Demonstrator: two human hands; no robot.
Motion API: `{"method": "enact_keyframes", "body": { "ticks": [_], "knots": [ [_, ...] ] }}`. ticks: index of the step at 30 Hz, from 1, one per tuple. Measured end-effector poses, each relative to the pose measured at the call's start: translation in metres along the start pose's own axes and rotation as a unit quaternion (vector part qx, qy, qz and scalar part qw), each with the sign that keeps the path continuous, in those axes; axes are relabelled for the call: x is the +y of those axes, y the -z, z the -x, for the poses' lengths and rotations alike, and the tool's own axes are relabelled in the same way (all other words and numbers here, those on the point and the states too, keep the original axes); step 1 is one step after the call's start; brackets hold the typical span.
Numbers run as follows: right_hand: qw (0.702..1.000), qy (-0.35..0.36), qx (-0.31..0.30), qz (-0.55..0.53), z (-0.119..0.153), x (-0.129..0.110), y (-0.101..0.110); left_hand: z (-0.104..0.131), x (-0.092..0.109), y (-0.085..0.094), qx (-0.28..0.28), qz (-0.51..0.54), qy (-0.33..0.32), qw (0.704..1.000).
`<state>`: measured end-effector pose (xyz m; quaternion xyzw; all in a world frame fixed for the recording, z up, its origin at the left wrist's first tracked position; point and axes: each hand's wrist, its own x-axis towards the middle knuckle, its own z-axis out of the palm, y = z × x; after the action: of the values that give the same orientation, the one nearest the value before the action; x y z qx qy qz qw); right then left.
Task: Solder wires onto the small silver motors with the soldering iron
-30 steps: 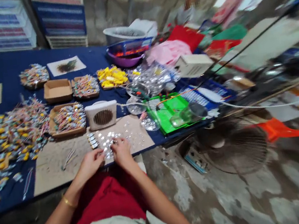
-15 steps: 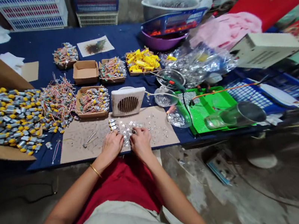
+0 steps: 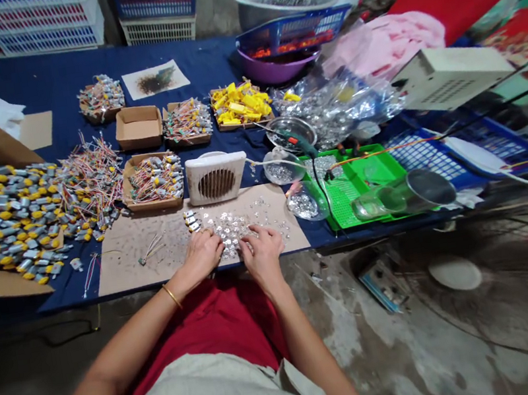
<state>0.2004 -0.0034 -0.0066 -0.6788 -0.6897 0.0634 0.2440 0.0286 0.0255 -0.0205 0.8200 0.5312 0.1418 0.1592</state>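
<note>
My left hand (image 3: 204, 252) rests at the near edge of a cardboard sheet (image 3: 121, 260), its fingers curled together; whatever they hold is hidden. Just beyond it stands a short row of small motors with yellow ends (image 3: 192, 221). My right hand (image 3: 262, 249) lies over the right part of the sheet with its fingers apart, the tips touching scattered small metal pieces (image 3: 229, 225). Those shiny pieces spread between and beyond both hands. A short bundle of wires (image 3: 150, 249) lies left of my left hand.
Behind the sheet stands a white vented fan box (image 3: 217, 178). Boxes of wired motors (image 3: 154, 180) and yellow parts (image 3: 241, 102) sit farther back. A carton of motors (image 3: 2, 222) is at left; a green tray (image 3: 345, 201) and bowl of metal pieces (image 3: 303, 204) are at right.
My right hand has moved right, away from my left hand, and its fingers have spread over the metal pieces. My left hand stays almost in place. The view has shifted slightly.
</note>
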Motion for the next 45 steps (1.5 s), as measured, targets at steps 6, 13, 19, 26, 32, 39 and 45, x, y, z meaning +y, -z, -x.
{"method": "enact_keyframes", "body": {
  "ticks": [6, 13, 19, 26, 32, 39, 45],
  "knots": [
    [1.0, -0.005, 0.004, -0.01, 0.009, 0.005, 0.002, -0.007, 0.011, -0.001, -0.009, -0.056, -0.022, 0.998],
    [1.0, 0.005, 0.01, -0.012, 0.012, 0.012, 0.0, -0.01, 0.01, 0.0, -0.01, -0.094, -0.071, 0.993],
    [1.0, 0.015, 0.0, -0.022, 0.015, 0.007, 0.0, -0.007, 0.0, 0.016, -0.026, -0.066, -0.055, 0.996],
    [0.997, 0.055, -0.05, -0.017, -0.002, -0.012, -0.01, 0.004, -0.013, 0.022, 0.004, -0.031, 0.012, 0.999],
    [0.995, 0.066, -0.078, 0.008, -0.009, -0.02, -0.02, 0.004, -0.011, 0.01, 0.021, -0.039, -0.01, 0.999],
    [0.999, 0.012, -0.031, 0.02, -0.002, -0.035, -0.03, 0.007, -0.012, 0.009, 0.026, -0.014, -0.008, 1.0],
    [0.998, -0.028, 0.048, 0.008, 0.003, -0.014, -0.004, 0.001, -0.004, 0.005, 0.018, -0.006, -0.02, 1.0]
  ]
}}
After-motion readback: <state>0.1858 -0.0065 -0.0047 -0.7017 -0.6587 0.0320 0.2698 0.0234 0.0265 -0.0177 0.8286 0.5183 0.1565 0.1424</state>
